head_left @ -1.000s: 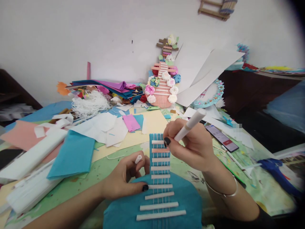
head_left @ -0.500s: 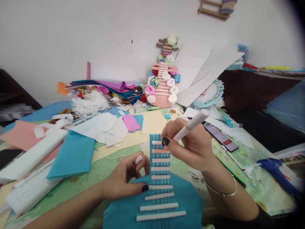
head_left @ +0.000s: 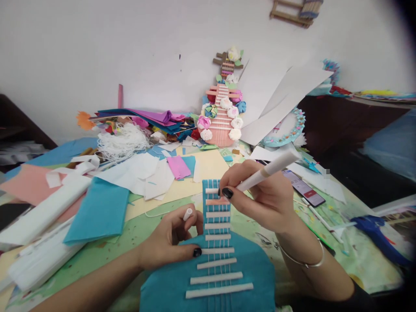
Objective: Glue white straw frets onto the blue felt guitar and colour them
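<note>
A blue paper guitar (head_left: 247,255) lies tilted in front of me, its narrow neck pointing away. White paper strips cross its white strings, and one pink strip (head_left: 212,202) sits near the neck's top. My left hand (head_left: 172,238) grips the guitar's left side, thumb on top by a white strip. Between its fingers a small white pen cap (head_left: 187,214) is tucked. A white pen (head_left: 266,171) is pinched in my right hand (head_left: 260,199), its tip hidden by the fingers at the right end of the pink strip.
A pink flower-covered paper guitar (head_left: 221,125) leans against the wall. White string (head_left: 121,141), folded blue paper (head_left: 97,210) and white paper rolls (head_left: 45,212) lie at left. On the right are a phone (head_left: 305,188) and a blue-handled glue gun (head_left: 380,238).
The blue guitar's neck has shifted slightly left and up. My right hand and the pen have tilted a little to the right; the left hand keeps its grip.
</note>
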`<state>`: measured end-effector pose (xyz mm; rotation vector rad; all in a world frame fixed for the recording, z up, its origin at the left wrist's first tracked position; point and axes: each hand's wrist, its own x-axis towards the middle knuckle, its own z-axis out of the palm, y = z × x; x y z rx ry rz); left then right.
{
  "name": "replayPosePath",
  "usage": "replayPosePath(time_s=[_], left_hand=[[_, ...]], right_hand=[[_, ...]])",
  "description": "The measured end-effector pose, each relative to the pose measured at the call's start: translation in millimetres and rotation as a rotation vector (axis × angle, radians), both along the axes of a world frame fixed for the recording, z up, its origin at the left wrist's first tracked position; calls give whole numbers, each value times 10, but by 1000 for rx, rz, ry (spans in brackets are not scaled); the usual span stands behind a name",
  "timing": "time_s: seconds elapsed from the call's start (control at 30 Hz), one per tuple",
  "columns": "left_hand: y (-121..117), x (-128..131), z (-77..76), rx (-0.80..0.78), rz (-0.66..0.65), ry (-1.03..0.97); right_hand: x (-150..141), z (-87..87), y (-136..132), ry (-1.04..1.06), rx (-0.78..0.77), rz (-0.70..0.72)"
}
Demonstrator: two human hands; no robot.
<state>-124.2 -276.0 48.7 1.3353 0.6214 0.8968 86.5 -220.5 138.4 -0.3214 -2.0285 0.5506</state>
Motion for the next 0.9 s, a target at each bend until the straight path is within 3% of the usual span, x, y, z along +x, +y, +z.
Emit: replayPosePath(time_s=[0.17, 0.33, 0.47, 0.67, 0.8, 0.9], left_hand=[[55, -19, -90, 24, 69, -99], [75, -23, -82, 21, 156, -74], [75, -23, -62, 5, 170, -64], [68, -36, -86, 6, 170, -44], [61, -40, -61, 12, 180, -38], [62, -31, -27, 10, 175, -29]], right_hand=[[44, -34, -34, 94, -41, -106], [92, -372, -146, 175, -5, -322], [67, -587, -240, 227, 68, -395], [21, -589, -294, 188, 126, -402], [14, -573, -288, 288, 143, -474], [10, -561, -300, 249, 128, -419]])
